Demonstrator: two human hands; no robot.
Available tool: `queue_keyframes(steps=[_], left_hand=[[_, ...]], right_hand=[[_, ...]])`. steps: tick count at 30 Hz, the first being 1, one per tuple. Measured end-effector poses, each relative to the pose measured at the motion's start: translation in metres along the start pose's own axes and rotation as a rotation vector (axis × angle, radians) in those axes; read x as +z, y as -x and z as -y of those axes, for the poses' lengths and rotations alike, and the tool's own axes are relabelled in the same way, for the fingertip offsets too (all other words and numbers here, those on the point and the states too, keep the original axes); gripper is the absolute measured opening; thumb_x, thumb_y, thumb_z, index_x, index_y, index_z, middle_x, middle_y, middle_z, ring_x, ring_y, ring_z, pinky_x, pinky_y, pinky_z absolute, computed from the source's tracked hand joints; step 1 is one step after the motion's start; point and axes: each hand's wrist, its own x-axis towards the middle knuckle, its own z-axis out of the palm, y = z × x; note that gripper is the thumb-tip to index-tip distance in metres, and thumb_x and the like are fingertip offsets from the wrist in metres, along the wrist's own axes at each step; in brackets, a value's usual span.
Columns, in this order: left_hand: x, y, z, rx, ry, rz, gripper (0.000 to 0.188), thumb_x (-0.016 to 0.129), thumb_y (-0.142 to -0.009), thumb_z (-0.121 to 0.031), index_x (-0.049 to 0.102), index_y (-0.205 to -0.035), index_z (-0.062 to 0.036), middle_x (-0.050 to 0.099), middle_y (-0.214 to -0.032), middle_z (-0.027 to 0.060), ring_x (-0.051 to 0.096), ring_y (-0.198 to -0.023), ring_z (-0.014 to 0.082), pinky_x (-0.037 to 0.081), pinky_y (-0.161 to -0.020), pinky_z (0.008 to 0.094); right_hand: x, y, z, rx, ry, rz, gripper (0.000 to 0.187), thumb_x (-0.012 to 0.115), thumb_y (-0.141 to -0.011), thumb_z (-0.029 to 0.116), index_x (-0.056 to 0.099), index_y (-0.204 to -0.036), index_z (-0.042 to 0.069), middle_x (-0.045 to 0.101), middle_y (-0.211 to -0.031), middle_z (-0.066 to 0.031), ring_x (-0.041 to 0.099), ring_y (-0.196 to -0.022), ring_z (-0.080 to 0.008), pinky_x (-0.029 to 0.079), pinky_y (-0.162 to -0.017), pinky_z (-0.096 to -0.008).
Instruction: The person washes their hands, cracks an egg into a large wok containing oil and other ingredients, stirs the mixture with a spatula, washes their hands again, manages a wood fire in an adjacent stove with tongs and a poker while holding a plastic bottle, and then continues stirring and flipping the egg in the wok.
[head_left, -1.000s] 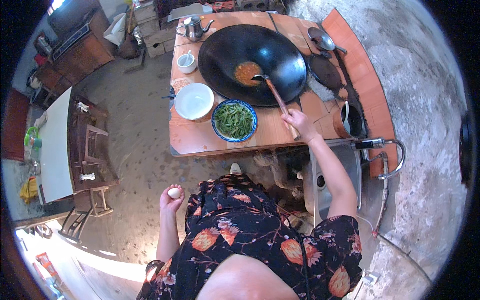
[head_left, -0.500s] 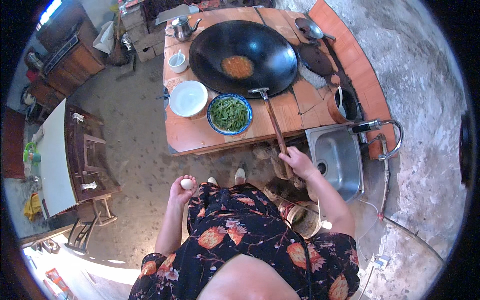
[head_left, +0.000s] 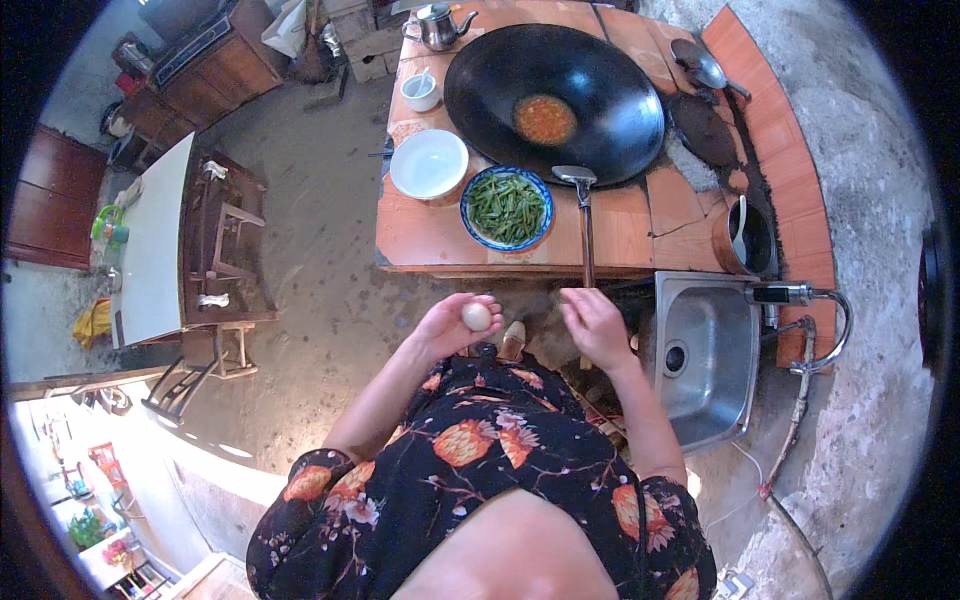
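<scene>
Left grip [head_left: 450, 325] cradles an egg [head_left: 477, 317] — right grip [head_left: 598, 328] overlaps the spatula [head_left: 587, 232], whether clasping it I cannot tell.

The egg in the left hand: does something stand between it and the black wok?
Yes: a blue-rimmed dish of green vegetables stands on the table, between the egg and the wok in this view. The spatula lies just right of it.

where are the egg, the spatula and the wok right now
egg [head_left: 477, 317], head view: middle of its exposed shell
spatula [head_left: 587, 238], head view: on its long handle, below the metal blade
wok [head_left: 560, 68], head view: bare inner wall, above the food
</scene>
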Motion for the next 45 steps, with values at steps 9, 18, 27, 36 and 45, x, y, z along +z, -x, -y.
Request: queue_keyframes(steps=[9, 18, 27, 36, 45], left_hand=[[0.031, -0.045, 0.031, -0.076, -0.256, 0.062, 0.033, 0.036, -0.098, -0.027, 0.051, -0.116, -0.0045, 0.059, -0.110, 0.0124, 0.059, -0.099, 0.0257, 0.052, -0.081, 0.0397], [0.054, -0.047, 0.041, -0.174, -0.408, 0.076, 0.037, 0.043, -0.098, -0.034, 0.051, -0.119, -0.0052, 0.059, -0.112, 0.0097, 0.059, -0.101, 0.0216, 0.046, -0.092, 0.0378], [0.041, -0.034, 0.027, 0.042, -1.079, -0.227, 0.040, 0.047, -0.096, -0.034, 0.055, -0.118, -0.0022, 0.060, -0.116, 0.0140, 0.059, -0.106, 0.0250, 0.044, -0.093, 0.0346], [0.030, 0.005, 0.014, 0.071, -2.607, -0.406, 0.043, 0.062, -0.083, -0.038, 0.061, -0.101, 0.0009, 0.058, -0.104, 0.0205, 0.053, -0.105, 0.0372, 0.047, -0.087, 0.0441], [0.020, 0.005, 0.005, 0.093, -2.524, -0.366, 0.044, 0.062, -0.083, -0.037, 0.059, -0.105, 0.0009, 0.057, -0.108, 0.0200, 0.053, -0.107, 0.0369, 0.047, -0.087, 0.0448]], right_hand=[[0.040, -0.005, 0.016, 0.000, -0.090, 0.176, 0.054, 0.075, -0.070, 0.028, 0.057, -0.111, -0.002, 0.060, -0.098, -0.0162, 0.057, -0.094, -0.0329, 0.047, -0.083, -0.0400], [0.035, 0.006, -0.003, 0.133, -0.384, 0.140, 0.049, 0.073, -0.076, 0.017, 0.052, -0.114, -0.005, 0.060, -0.103, -0.0170, 0.061, -0.090, -0.0312, 0.050, -0.081, -0.0384], [0.025, 0.005, -0.017, 0.718, -1.670, -0.021, 0.030, 0.051, -0.095, 0.022, 0.048, -0.117, 0.002, 0.062, -0.102, -0.0161, 0.061, -0.076, -0.0191, 0.051, -0.065, -0.0295], [0.022, 0.014, -0.032, 0.775, -1.969, -0.132, 0.034, 0.050, -0.092, 0.028, 0.052, -0.115, 0.003, 0.059, -0.107, -0.0154, 0.059, -0.076, -0.0230, 0.049, -0.067, -0.0332], [0.019, 0.000, -0.024, 0.785, -2.060, -0.169, 0.032, 0.052, -0.091, 0.025, 0.051, -0.115, 0.003, 0.060, -0.107, -0.0152, 0.059, -0.076, -0.0228, 0.049, -0.068, -0.0336]])
